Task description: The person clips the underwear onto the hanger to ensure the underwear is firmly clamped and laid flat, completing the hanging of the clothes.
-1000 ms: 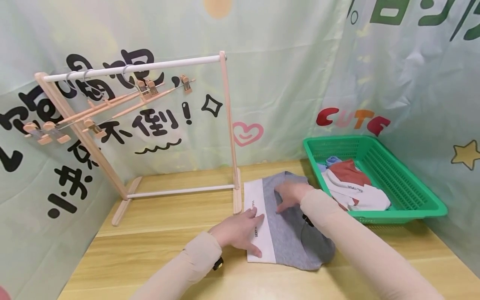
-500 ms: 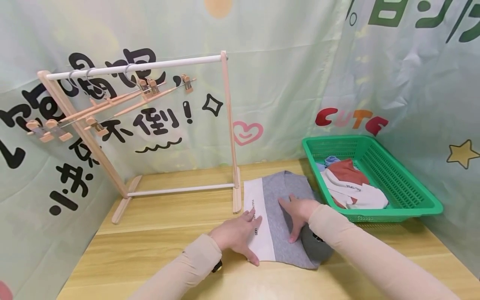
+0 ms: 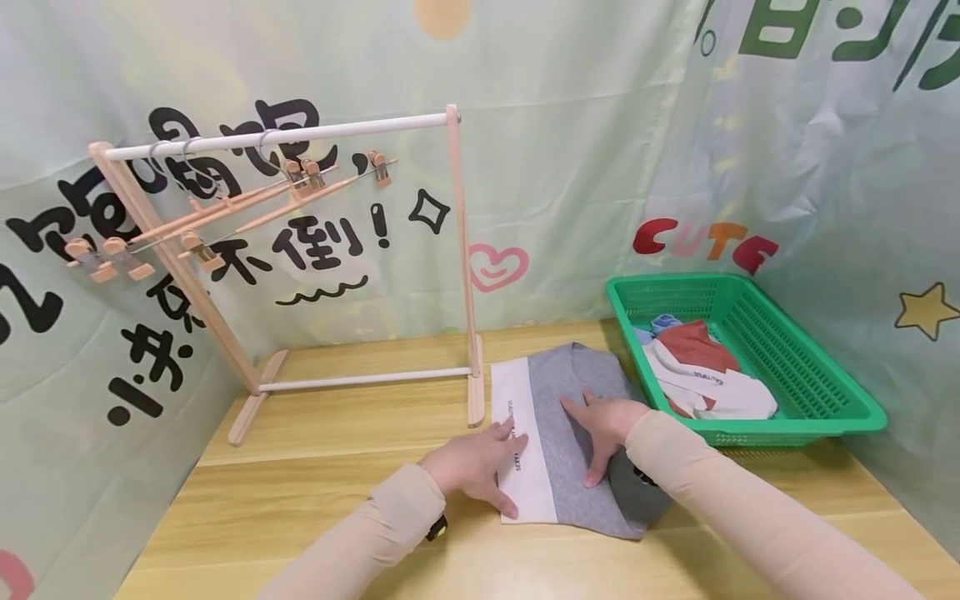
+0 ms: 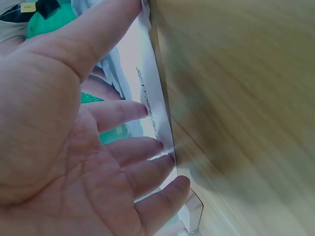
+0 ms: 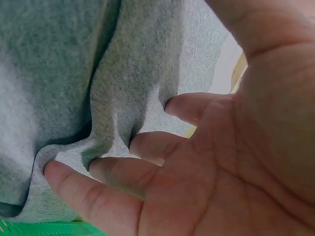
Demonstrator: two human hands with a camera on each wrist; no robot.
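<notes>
Grey-and-white garment [image 3: 562,450] lies on the surface [image 3: 337,467], left hand [image 3: 478,463] on white band [image 3: 536,493], right hand [image 3: 609,419] on grey part [image 3: 551,383], fingers pretty spread apart.

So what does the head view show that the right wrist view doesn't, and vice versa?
Only the head view shows the wooden rack, its hangers and the clothes inside the green basket. Only the right wrist view shows the palm of the right hand and the fabric creases by its fingertips. Both show that hand, the grey garment and the basket, just its edge in the wrist view.
</notes>
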